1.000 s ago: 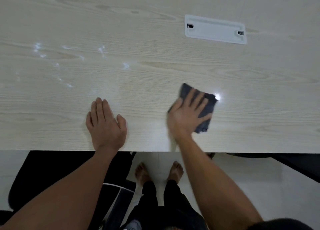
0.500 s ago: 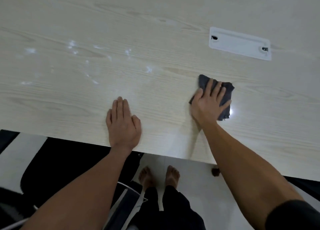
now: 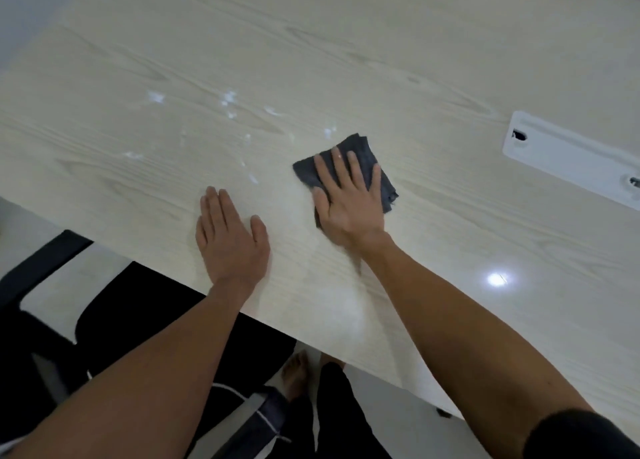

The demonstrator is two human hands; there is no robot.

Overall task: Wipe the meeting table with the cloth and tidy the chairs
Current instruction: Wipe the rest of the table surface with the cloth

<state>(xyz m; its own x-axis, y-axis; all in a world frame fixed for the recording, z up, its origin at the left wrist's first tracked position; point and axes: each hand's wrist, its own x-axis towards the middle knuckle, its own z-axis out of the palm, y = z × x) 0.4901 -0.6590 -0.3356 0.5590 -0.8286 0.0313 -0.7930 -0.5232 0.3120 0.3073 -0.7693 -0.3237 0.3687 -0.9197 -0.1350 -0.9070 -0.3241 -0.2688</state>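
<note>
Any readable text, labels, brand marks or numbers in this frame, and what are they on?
None can be read. The white cable plate set in the table is blank, with only two dark slots. The dark cloth under the right hand shows no tag or print. The black chair shows no markings.

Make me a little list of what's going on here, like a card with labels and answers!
place: pale wood-grain table
left hand: flat on the table near its edge, holding nothing
right hand: pressed flat on the cloth
cloth: dark grey, folded, on the table under the right hand
marks: white smudges on the table, left of the cloth
table fitting: white cable cover, right of the cloth
chair: black, partly under the table edge
floor: bare feet below the table edge
</note>
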